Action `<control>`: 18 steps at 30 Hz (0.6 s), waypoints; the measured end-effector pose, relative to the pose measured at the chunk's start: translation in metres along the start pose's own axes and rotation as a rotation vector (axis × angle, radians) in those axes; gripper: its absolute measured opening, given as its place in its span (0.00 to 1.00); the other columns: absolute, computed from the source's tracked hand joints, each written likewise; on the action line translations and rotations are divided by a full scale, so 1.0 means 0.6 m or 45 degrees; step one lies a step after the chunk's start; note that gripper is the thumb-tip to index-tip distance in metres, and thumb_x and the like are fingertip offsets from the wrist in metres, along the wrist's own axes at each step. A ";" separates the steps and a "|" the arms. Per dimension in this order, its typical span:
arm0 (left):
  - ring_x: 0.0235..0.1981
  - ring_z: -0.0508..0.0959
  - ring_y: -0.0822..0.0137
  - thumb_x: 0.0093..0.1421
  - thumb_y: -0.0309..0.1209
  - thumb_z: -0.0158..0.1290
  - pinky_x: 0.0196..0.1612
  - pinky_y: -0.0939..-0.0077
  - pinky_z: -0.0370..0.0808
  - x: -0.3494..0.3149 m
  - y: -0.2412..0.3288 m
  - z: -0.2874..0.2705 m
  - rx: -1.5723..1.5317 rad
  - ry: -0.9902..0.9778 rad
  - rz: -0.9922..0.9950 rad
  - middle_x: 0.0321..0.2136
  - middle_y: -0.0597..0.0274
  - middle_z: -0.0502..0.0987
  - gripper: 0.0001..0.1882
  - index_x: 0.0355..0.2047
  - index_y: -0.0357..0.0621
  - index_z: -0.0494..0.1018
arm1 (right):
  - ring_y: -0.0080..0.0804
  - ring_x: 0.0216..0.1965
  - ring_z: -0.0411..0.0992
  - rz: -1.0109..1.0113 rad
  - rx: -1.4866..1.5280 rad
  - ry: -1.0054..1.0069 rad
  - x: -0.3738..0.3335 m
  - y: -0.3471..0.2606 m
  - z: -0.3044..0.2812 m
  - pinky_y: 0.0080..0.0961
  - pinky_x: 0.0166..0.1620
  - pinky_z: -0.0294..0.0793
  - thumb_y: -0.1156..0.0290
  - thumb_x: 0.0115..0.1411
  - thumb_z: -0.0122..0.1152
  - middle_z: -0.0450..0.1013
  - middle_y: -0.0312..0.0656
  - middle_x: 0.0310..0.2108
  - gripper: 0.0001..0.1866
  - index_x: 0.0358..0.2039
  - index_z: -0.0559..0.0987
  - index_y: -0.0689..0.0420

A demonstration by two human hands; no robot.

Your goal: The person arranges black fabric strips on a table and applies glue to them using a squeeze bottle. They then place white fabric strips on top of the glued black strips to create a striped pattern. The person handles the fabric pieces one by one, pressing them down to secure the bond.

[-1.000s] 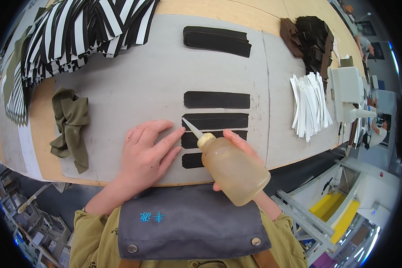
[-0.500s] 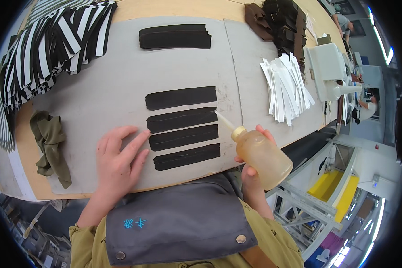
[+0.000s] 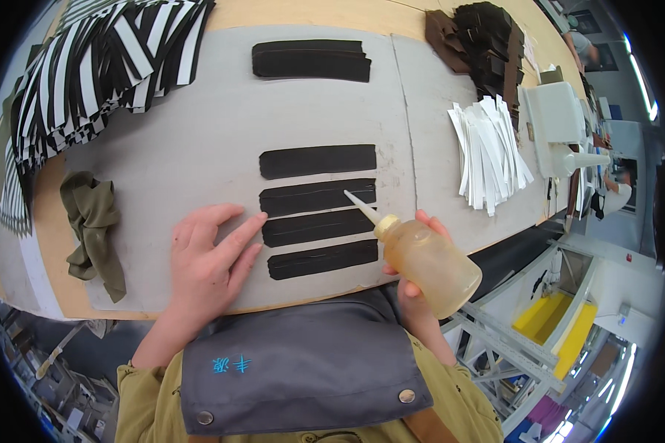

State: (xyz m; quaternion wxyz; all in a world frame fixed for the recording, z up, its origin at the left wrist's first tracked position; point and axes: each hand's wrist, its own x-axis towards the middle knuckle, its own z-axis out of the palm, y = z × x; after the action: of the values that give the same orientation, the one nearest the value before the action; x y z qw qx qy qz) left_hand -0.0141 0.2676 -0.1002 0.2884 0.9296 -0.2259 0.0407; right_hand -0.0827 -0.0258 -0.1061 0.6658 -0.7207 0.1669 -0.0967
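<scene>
My right hand (image 3: 414,295) is wrapped round a cloudy, yellowish squeeze bottle (image 3: 434,272) with a long thin nozzle. The bottle is tilted, and its nozzle tip meets a black fabric strip (image 3: 303,198), a little in from the strip's right end. Fine lines run lengthwise on this strip and on the two nearer ones, a black strip (image 3: 310,228) and the nearest black strip (image 3: 321,260). Farther off lies another black strip (image 3: 318,161), which looks plain. My left hand (image 3: 213,258) rests with fingers spread, its index fingertip at the left ends of the middle strips.
A grey board (image 3: 185,140) covers the table. On it lie stacked black strips (image 3: 310,60), white strips (image 3: 491,155) and an olive cloth (image 3: 92,232). Black-and-white strips (image 3: 89,81) are heaped far left, dark brown pieces (image 3: 488,44) far right, near a white container (image 3: 558,114).
The nozzle tip has travelled left along the black strip from its right end. My left hand stays by the strips' left ends. The whole view has shifted slightly.
</scene>
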 end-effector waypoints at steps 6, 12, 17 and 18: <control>0.49 0.75 0.60 0.55 0.31 0.64 0.51 0.63 0.68 -0.003 -0.005 0.003 0.008 0.041 0.019 0.47 0.63 0.76 0.19 0.49 0.52 0.82 | 0.36 0.47 0.78 -0.034 -0.168 -0.375 0.002 0.006 0.020 0.26 0.38 0.84 0.35 0.36 0.78 0.62 0.49 0.68 0.68 0.69 0.58 0.62; 0.48 0.75 0.58 0.55 0.30 0.64 0.51 0.63 0.68 -0.004 -0.008 0.001 -0.041 0.044 0.018 0.47 0.61 0.76 0.20 0.49 0.51 0.82 | 0.37 0.59 0.71 -0.109 -0.020 -0.674 0.019 0.007 0.050 0.31 0.57 0.74 0.54 0.37 0.87 0.65 0.48 0.66 0.60 0.68 0.63 0.64; 0.47 0.75 0.57 0.55 0.29 0.63 0.52 0.62 0.68 -0.003 -0.010 0.000 -0.071 0.041 0.016 0.47 0.60 0.76 0.20 0.50 0.50 0.81 | 0.37 0.63 0.68 -0.120 -0.147 -0.808 0.043 -0.025 0.070 0.33 0.59 0.77 0.44 0.41 0.83 0.59 0.47 0.70 0.66 0.72 0.55 0.62; 0.48 0.75 0.57 0.55 0.29 0.63 0.52 0.62 0.68 -0.001 -0.011 -0.002 -0.091 0.036 0.008 0.48 0.60 0.75 0.20 0.50 0.50 0.81 | 0.37 0.63 0.68 0.084 0.057 -0.703 0.035 -0.034 0.078 0.31 0.60 0.77 0.42 0.42 0.82 0.59 0.46 0.70 0.66 0.72 0.54 0.61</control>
State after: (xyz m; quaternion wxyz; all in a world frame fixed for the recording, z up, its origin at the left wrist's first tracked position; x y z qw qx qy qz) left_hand -0.0119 0.2734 -0.1027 0.3244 0.9173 -0.2262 0.0466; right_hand -0.0442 0.0114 -0.0919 0.7047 -0.6990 0.0002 0.1216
